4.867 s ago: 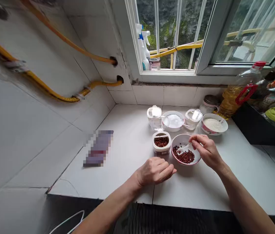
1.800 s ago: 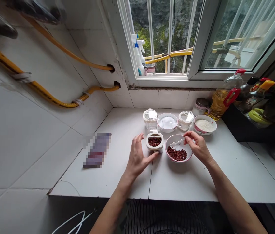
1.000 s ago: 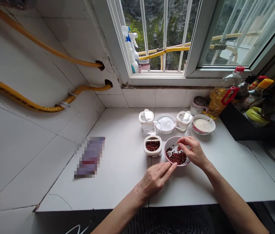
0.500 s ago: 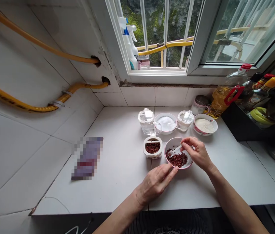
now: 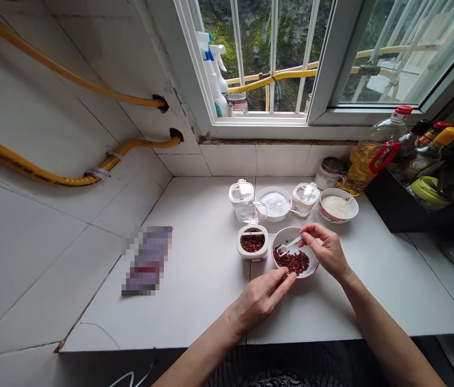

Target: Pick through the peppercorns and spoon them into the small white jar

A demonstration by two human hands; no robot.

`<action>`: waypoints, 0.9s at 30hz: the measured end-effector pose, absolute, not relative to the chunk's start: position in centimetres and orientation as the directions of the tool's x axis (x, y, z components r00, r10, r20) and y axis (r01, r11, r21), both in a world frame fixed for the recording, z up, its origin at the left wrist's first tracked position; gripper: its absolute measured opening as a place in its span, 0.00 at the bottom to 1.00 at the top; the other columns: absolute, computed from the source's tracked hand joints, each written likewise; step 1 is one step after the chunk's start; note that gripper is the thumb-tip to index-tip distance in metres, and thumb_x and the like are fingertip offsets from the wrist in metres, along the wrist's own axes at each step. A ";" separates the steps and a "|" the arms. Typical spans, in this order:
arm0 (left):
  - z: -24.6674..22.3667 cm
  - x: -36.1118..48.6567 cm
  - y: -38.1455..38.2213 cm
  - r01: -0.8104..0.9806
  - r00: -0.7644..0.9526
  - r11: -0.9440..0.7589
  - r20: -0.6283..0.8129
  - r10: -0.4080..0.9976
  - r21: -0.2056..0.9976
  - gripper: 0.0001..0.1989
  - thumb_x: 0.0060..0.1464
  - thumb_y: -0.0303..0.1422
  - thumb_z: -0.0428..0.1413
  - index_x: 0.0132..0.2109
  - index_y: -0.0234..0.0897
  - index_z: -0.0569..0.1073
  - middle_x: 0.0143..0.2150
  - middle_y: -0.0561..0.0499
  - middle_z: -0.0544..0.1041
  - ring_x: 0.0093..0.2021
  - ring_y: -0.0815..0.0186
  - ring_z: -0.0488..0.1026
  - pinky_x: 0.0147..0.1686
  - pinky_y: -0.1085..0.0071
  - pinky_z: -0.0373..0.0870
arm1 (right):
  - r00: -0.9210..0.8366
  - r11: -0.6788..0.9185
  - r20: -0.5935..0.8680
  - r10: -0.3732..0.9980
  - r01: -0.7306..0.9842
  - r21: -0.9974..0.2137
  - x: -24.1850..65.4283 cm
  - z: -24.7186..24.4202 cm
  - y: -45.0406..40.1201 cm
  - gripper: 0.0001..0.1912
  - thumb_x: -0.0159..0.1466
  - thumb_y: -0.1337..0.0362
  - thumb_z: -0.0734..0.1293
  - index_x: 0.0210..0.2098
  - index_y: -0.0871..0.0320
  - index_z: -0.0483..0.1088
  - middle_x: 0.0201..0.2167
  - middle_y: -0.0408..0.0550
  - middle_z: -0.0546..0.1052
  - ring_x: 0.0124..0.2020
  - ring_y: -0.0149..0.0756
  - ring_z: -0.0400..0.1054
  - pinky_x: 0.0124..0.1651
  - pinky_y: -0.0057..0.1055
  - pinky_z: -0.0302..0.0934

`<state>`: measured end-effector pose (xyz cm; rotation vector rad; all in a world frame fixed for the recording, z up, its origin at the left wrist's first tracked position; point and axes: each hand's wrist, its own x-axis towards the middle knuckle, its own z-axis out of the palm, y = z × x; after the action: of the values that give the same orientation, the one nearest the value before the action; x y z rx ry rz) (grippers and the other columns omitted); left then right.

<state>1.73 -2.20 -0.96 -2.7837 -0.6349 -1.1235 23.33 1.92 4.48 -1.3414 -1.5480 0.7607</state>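
My right hand pinches the handle of a small white spoon, whose scoop is over the dark red peppercorns. These lie in a white bowl with a pink rim. At the bowl's near side, the fingers of my left hand are closed on the rim. Just left of the bowl stands a white seasoning jar, its clear lid raised, with peppercorns showing inside.
Behind are two more lidded jars, a bowl of white grains and a patterned bowl of pale powder. An oil bottle and a black rack stand right. A blurred purple packet lies left.
The spoon has lifted very slightly within the bowl, with my right hand still holding it. My left hand remains at the rim. The view has shifted a little.
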 end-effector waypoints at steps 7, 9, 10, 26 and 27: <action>-0.9 1.2 -2.7 0.365 0.653 -0.929 0.695 0.301 0.060 0.17 0.66 0.21 0.48 0.60 0.23 0.69 0.49 0.37 0.78 0.50 0.61 0.78 0.48 0.68 0.79 | 0.026 0.244 0.275 0.961 0.386 -0.890 23.3 4.7 1.8 0.08 0.64 0.58 0.67 0.33 0.55 0.73 0.21 0.44 0.79 0.29 0.40 0.73 0.38 0.36 0.64; -0.9 1.1 -2.8 0.374 0.641 -0.926 0.705 0.303 0.058 0.16 0.66 0.21 0.48 0.58 0.24 0.70 0.49 0.37 0.77 0.50 0.60 0.78 0.47 0.68 0.80 | 0.025 0.245 0.276 0.961 0.389 -0.888 23.3 4.6 1.8 0.08 0.63 0.58 0.67 0.33 0.55 0.74 0.21 0.44 0.79 0.29 0.40 0.73 0.38 0.36 0.64; -0.9 1.1 -2.8 0.379 0.630 -0.923 0.712 0.311 0.068 0.16 0.66 0.21 0.48 0.58 0.24 0.70 0.50 0.37 0.77 0.50 0.61 0.78 0.47 0.69 0.80 | 0.028 0.244 0.277 0.961 0.393 -0.887 23.4 4.6 1.8 0.08 0.63 0.58 0.67 0.33 0.55 0.75 0.21 0.44 0.79 0.29 0.40 0.73 0.38 0.36 0.64; -0.2 1.0 -2.8 0.394 0.559 -0.908 0.748 0.358 0.141 0.16 0.67 0.20 0.47 0.58 0.28 0.70 0.45 0.42 0.77 0.44 0.65 0.78 0.42 0.71 0.80 | 0.128 0.171 0.188 0.974 0.133 -0.976 22.8 4.9 2.4 0.14 0.59 0.52 0.71 0.33 0.57 0.73 0.20 0.45 0.78 0.25 0.37 0.74 0.35 0.36 0.69; -0.3 1.0 -2.8 0.393 0.561 -0.910 0.751 0.348 0.128 0.16 0.66 0.19 0.47 0.58 0.27 0.70 0.44 0.42 0.77 0.44 0.65 0.78 0.42 0.71 0.80 | 0.141 0.188 0.206 0.968 0.129 -0.974 22.5 5.1 2.3 0.14 0.60 0.52 0.71 0.34 0.57 0.73 0.21 0.45 0.79 0.26 0.38 0.75 0.35 0.36 0.70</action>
<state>0.96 -2.81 -0.27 -2.7279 -0.6483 -1.2935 22.51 2.34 5.09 -1.2114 -1.2646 0.8938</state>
